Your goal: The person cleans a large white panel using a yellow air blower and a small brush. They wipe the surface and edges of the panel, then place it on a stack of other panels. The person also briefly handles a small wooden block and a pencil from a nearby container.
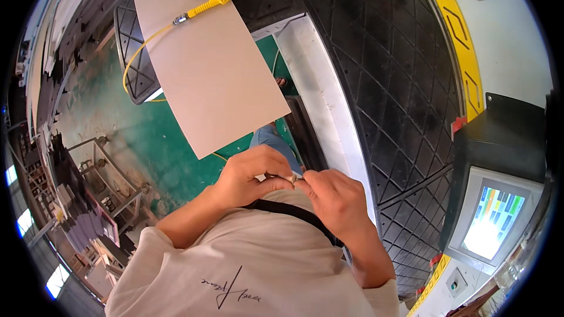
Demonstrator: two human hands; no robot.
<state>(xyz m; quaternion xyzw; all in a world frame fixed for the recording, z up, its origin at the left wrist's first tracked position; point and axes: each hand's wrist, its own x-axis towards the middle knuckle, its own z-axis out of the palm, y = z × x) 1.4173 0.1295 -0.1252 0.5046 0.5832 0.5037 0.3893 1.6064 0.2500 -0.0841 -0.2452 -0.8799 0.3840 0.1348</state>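
Observation:
Close in front of my waist, my left hand [252, 175] and my right hand [336, 197] meet, thumbs and fingertips pinched together. Between them is a small pale piece [294, 178], mostly covered by the fingers and too small to name. Just below the hands a black strap [294, 210] crosses my light shirt. Ahead of the hands lies a long pale board [217, 76], its near corner pointing toward my left hand. A yellow air blow gun [211, 3] with a thin metal nozzle rests across the far part of the board.
A yellow hose [139, 53] loops off the board's left side. On the right stretches a black ribbed work surface [393, 76] with a white edge [323, 88]. A lit control screen [492, 220] stands at the lower right. Metal racks [108, 170] stand left on the green floor [158, 132].

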